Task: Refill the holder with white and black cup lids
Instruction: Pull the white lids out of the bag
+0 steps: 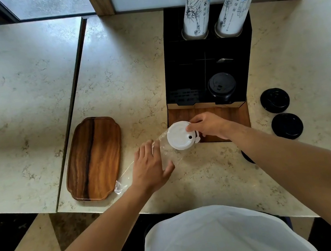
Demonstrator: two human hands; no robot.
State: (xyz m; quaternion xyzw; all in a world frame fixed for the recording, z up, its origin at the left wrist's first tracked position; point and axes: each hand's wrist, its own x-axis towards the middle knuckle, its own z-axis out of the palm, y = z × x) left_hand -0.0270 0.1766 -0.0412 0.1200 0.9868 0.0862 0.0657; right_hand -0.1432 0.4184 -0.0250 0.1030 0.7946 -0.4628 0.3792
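Observation:
A stack of white cup lids (pixel 179 135) stands at the mouth of a clear plastic sleeve (pixel 165 155) on the counter, just in front of the black holder (pixel 183 74). My right hand (pixel 208 126) grips the stack at its right rim. My left hand (pixel 152 166) presses down on the sleeve, fingers spread. A stack of black lids (pixel 221 85) sits in the holder's front right slot. The front left slot (pixel 184 96) looks dark and holds no lids that I can see. Two loose black lids (pixel 275 100) (pixel 287 126) lie right of the holder.
Two tall stacks of paper cups (pixel 196 11) (pixel 234 7) stand in the holder's back slots. A wooden tray (pixel 95 158) lies left of my hands. Another dark lid edge (pixel 247 157) shows under my right forearm. A seam (pixel 76 91) splits the marble counter.

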